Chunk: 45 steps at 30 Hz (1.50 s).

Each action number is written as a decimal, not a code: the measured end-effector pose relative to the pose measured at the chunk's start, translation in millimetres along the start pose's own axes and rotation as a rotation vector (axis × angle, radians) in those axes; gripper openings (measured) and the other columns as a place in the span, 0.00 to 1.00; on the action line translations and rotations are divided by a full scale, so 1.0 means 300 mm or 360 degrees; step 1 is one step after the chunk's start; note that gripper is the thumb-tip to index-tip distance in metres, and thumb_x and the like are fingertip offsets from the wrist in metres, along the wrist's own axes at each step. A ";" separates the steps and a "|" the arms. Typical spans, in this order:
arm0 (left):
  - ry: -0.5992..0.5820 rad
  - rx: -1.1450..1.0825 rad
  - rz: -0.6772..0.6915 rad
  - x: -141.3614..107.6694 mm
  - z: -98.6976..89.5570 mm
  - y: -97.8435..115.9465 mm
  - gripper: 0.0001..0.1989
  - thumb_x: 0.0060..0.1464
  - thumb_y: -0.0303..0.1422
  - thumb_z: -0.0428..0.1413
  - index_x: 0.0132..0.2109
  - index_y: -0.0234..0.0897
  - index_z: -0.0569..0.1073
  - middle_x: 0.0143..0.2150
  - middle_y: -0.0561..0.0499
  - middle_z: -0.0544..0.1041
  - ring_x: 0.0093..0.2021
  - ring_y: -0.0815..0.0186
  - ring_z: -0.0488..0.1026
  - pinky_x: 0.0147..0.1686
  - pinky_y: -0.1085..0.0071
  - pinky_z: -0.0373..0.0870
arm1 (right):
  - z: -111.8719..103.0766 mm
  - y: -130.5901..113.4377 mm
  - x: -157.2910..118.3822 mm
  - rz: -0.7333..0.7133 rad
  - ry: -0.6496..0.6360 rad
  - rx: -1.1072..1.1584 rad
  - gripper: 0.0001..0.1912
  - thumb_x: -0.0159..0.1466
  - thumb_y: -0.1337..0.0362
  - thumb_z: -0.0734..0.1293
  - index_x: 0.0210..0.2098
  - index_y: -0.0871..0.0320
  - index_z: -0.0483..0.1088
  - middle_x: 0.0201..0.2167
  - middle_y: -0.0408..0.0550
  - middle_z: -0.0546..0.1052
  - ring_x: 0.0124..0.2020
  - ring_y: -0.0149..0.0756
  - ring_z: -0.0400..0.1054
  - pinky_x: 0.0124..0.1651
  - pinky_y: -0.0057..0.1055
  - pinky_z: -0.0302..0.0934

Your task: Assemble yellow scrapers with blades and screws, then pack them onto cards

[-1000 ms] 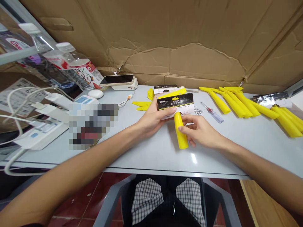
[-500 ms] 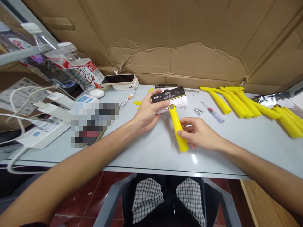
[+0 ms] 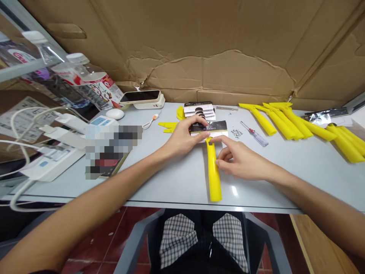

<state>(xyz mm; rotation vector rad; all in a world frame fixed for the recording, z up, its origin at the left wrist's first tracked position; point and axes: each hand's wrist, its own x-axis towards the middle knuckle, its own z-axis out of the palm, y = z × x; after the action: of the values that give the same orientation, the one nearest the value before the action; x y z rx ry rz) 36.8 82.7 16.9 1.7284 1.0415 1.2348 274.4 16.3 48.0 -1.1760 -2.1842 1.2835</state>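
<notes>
My left hand pinches a black-and-white package card over the table, thumb on its front and fingers along its top. From the card's lower edge a yellow scraper handle points toward me. My right hand grips this handle from the right, with the index finger pressed near its upper end and the thumb at its side. The other right fingers are curled under. Just behind the left hand lies a stack of similar cards, with flat yellow pieces to its left.
Several yellow scrapers lie at the back right, beyond a screwdriver and a pile of small screws. A metal blade rests at the back. To the left are a phone, a white mouse, power strips and bottles.
The card and handle have come lower and nearer to me, and the handle now points more straight toward me. My right index finger has moved up to the handle's top end.
</notes>
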 end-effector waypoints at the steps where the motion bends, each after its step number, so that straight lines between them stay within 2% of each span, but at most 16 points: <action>1: -0.0044 0.0032 0.0029 -0.006 0.007 -0.002 0.12 0.51 0.34 0.73 0.42 0.43 0.83 0.44 0.48 0.82 0.47 0.55 0.75 0.54 0.60 0.70 | -0.003 0.004 0.003 0.0004 -0.0004 -0.0011 0.30 0.70 0.63 0.68 0.70 0.52 0.63 0.38 0.46 0.85 0.34 0.39 0.77 0.37 0.37 0.67; 4: -0.0152 0.0120 0.0072 -0.027 0.033 -0.006 0.07 0.56 0.34 0.71 0.41 0.44 0.83 0.42 0.48 0.83 0.45 0.55 0.75 0.54 0.58 0.70 | -0.011 0.017 0.014 0.0007 0.0041 -0.0168 0.29 0.69 0.62 0.69 0.69 0.55 0.68 0.37 0.46 0.85 0.36 0.41 0.77 0.41 0.39 0.68; 6: -0.0221 0.0214 0.0087 -0.038 0.047 -0.009 0.04 0.58 0.34 0.70 0.41 0.44 0.84 0.42 0.47 0.83 0.44 0.54 0.75 0.53 0.57 0.69 | -0.016 0.028 0.020 -0.0040 0.0086 -0.0382 0.22 0.70 0.64 0.66 0.62 0.56 0.75 0.34 0.46 0.84 0.36 0.41 0.76 0.41 0.40 0.65; 8: -0.0276 0.0307 0.0123 -0.042 0.057 -0.012 0.02 0.59 0.33 0.69 0.40 0.44 0.83 0.41 0.46 0.83 0.43 0.54 0.75 0.54 0.55 0.69 | -0.020 0.042 0.027 -0.0127 0.0138 -0.0649 0.18 0.71 0.66 0.62 0.55 0.56 0.80 0.34 0.48 0.82 0.36 0.41 0.75 0.41 0.40 0.63; 10: -0.0295 0.0343 0.0153 -0.040 0.061 -0.018 0.01 0.60 0.33 0.68 0.39 0.44 0.83 0.40 0.46 0.82 0.44 0.53 0.75 0.56 0.52 0.69 | -0.022 0.058 0.034 -0.0178 0.0217 -0.0913 0.19 0.72 0.67 0.61 0.55 0.55 0.81 0.41 0.53 0.80 0.38 0.42 0.73 0.41 0.40 0.61; 12: -0.0285 0.0343 0.0179 -0.034 0.061 -0.027 0.02 0.59 0.33 0.69 0.39 0.45 0.84 0.41 0.46 0.81 0.46 0.52 0.74 0.60 0.50 0.68 | -0.022 0.068 0.040 -0.0160 0.0308 -0.1121 0.20 0.73 0.65 0.61 0.58 0.53 0.80 0.52 0.56 0.78 0.40 0.42 0.73 0.38 0.39 0.58; 15: -0.0289 0.0414 0.0243 -0.021 0.055 -0.043 0.03 0.59 0.35 0.69 0.41 0.45 0.86 0.53 0.43 0.78 0.50 0.51 0.75 0.62 0.47 0.69 | -0.017 0.066 0.047 -0.0074 0.0350 -0.1289 0.20 0.74 0.63 0.61 0.60 0.51 0.78 0.62 0.57 0.75 0.40 0.43 0.72 0.34 0.37 0.50; 17: -0.0334 0.0465 0.0292 -0.013 0.045 -0.048 0.04 0.60 0.35 0.69 0.43 0.45 0.87 0.59 0.42 0.75 0.52 0.50 0.75 0.64 0.45 0.68 | -0.015 0.058 0.052 -0.0004 0.0333 -0.1331 0.19 0.75 0.63 0.61 0.60 0.54 0.77 0.60 0.58 0.77 0.40 0.45 0.73 0.32 0.37 0.46; 19: -0.0439 0.0480 0.0326 -0.007 0.029 -0.044 0.07 0.59 0.35 0.69 0.46 0.45 0.87 0.60 0.41 0.75 0.56 0.48 0.75 0.67 0.45 0.67 | -0.015 0.053 0.056 0.0043 0.0335 -0.1337 0.19 0.75 0.63 0.60 0.60 0.58 0.76 0.57 0.59 0.79 0.41 0.46 0.73 0.32 0.37 0.45; 22: -0.0666 0.0595 0.0388 -0.002 -0.001 -0.034 0.17 0.58 0.34 0.68 0.55 0.46 0.86 0.62 0.41 0.76 0.64 0.44 0.73 0.70 0.43 0.65 | -0.022 0.059 0.062 0.0034 0.0355 -0.1314 0.18 0.75 0.62 0.61 0.57 0.59 0.78 0.58 0.58 0.79 0.43 0.46 0.74 0.33 0.38 0.48; 25: -0.0795 0.0849 0.0476 -0.007 -0.023 -0.032 0.19 0.64 0.34 0.63 0.61 0.42 0.82 0.65 0.39 0.75 0.67 0.46 0.71 0.70 0.43 0.65 | -0.034 0.079 0.066 -0.0010 0.0365 -0.1299 0.17 0.74 0.63 0.62 0.54 0.57 0.80 0.58 0.55 0.79 0.42 0.44 0.75 0.35 0.38 0.52; 30: -0.0782 0.1125 0.0468 -0.037 -0.014 -0.028 0.19 0.70 0.37 0.57 0.64 0.37 0.79 0.68 0.37 0.73 0.69 0.48 0.70 0.71 0.44 0.66 | -0.050 0.104 0.067 -0.0084 0.0396 -0.1243 0.17 0.75 0.62 0.63 0.55 0.54 0.81 0.56 0.52 0.80 0.40 0.39 0.73 0.38 0.37 0.55; 35: -0.0707 0.1188 0.0364 -0.048 -0.007 -0.007 0.20 0.69 0.39 0.60 0.64 0.37 0.79 0.68 0.37 0.72 0.69 0.48 0.71 0.71 0.44 0.67 | -0.062 0.098 0.068 -0.0055 0.0402 -0.1225 0.15 0.75 0.61 0.64 0.54 0.52 0.82 0.57 0.51 0.78 0.36 0.36 0.71 0.39 0.37 0.56; 39: -0.0697 0.1188 0.0373 -0.035 -0.025 -0.003 0.22 0.67 0.38 0.64 0.64 0.34 0.78 0.65 0.36 0.76 0.66 0.49 0.74 0.69 0.47 0.70 | -0.067 0.099 0.072 -0.0058 0.0386 -0.1225 0.15 0.75 0.60 0.64 0.56 0.53 0.79 0.57 0.52 0.78 0.40 0.40 0.73 0.41 0.39 0.59; 42: -0.0740 0.1144 0.0375 -0.024 -0.041 -0.007 0.24 0.66 0.40 0.66 0.64 0.36 0.77 0.64 0.39 0.78 0.65 0.49 0.74 0.67 0.47 0.71 | -0.069 0.107 0.073 -0.0076 0.0409 -0.1242 0.15 0.73 0.62 0.66 0.57 0.55 0.75 0.54 0.52 0.79 0.45 0.44 0.74 0.41 0.39 0.60; 45: -0.0777 0.1118 0.0364 -0.013 -0.054 -0.008 0.28 0.62 0.41 0.69 0.65 0.38 0.76 0.65 0.39 0.78 0.66 0.47 0.74 0.68 0.45 0.70 | -0.081 0.107 0.070 -0.0076 0.0436 -0.1257 0.16 0.69 0.61 0.69 0.56 0.55 0.74 0.54 0.52 0.79 0.45 0.45 0.74 0.42 0.39 0.61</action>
<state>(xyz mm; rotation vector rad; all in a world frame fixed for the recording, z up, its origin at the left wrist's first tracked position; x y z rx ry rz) 20.1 82.1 17.5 2.5760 1.0551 0.5159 293.1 54.4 31.7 -1.4309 -2.5354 0.1735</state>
